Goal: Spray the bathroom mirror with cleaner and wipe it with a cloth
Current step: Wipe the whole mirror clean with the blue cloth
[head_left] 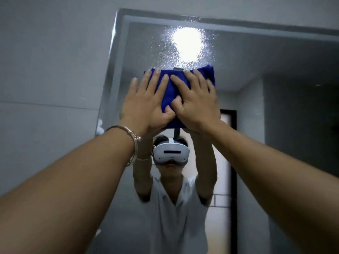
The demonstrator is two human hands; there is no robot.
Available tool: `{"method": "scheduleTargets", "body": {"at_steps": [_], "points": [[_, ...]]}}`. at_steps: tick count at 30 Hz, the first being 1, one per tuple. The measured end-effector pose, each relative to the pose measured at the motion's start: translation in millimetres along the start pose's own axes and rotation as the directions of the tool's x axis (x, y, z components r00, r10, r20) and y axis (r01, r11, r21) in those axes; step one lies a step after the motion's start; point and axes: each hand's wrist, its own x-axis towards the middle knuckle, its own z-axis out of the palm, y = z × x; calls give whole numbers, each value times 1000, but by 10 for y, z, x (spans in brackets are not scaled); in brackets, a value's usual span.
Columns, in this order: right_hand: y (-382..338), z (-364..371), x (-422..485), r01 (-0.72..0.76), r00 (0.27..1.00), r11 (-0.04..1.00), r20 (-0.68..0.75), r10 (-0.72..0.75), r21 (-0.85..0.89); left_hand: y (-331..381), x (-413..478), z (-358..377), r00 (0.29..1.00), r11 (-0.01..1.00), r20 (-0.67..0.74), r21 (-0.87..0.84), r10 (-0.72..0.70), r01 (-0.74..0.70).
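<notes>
A folded blue cloth (172,85) lies flat against the bathroom mirror (266,66), high up near its top. My left hand (145,101) presses on the cloth's left part with straight, spread fingers. My right hand (196,101) presses on the right part, fingers also straight, thumbs meeting at the cloth's middle. Just above the cloth the glass is speckled with spray droplets (185,43) around a bright reflected lamp. No spray bottle is in view.
The mirror's frosted left edge (113,70) meets a grey tiled wall (45,79). The glass reflects a person in a white shirt with a headset, raised arms, and a dark-framed doorway (233,153) behind. A bracelet (132,142) sits on my left wrist.
</notes>
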Motion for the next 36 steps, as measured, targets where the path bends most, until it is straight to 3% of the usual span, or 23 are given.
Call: {"method": "scheduleTargets", "body": {"at_steps": [11,18,27,32,36], "points": [[-678,301,95,101,993,995,-62,-100,2,-638,-403,66,997,996,30,55,-78,76],[-821,349,-23,104,994,994,-19,-104,18,-724,-580,106,996,996,32,24,-85,84],[-1317,493,-782,238,965,971,112,-238,16,-792,-1619,268,983,989,135,-55,-126,134],[-1396,586,-1361,331,943,942,22,-332,53,-556,-2267,403,968,967,180,-156,-174,202],[-1423,626,-1853,370,926,926,51,-374,80,-359,-2749,497,960,959,208,-174,-185,222]]}}
